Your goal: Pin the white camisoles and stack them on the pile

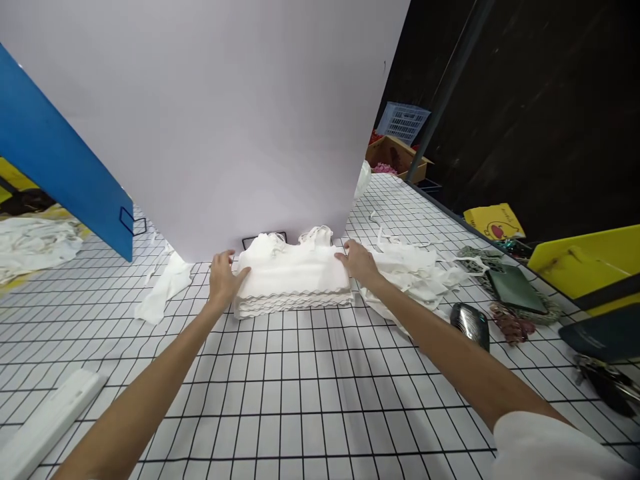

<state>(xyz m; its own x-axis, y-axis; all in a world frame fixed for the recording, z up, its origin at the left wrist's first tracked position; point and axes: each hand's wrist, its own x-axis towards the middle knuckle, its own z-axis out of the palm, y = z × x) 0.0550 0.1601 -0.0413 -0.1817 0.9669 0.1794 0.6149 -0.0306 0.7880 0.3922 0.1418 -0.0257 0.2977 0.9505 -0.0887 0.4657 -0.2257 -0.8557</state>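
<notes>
A neat stack of white strappy tops with wavy hems lies on the grid-patterned cloth in front of me. My left hand is at the stack's left edge, thumb and fingers apart, the thumb touching the fabric. At the right edge, my right hand rests its thumb on the top layer, with its fingers curved loosely beside it. Thin straps bunch along the far side of the stack. Right of it, partly behind my right forearm, spreads a loose heap of white garments.
A tall white board rises right behind the stack, with a blue panel at left. A white garment piece and a long white plastic bar lie left. A black computer mouse and a dark phone-like slab lie right.
</notes>
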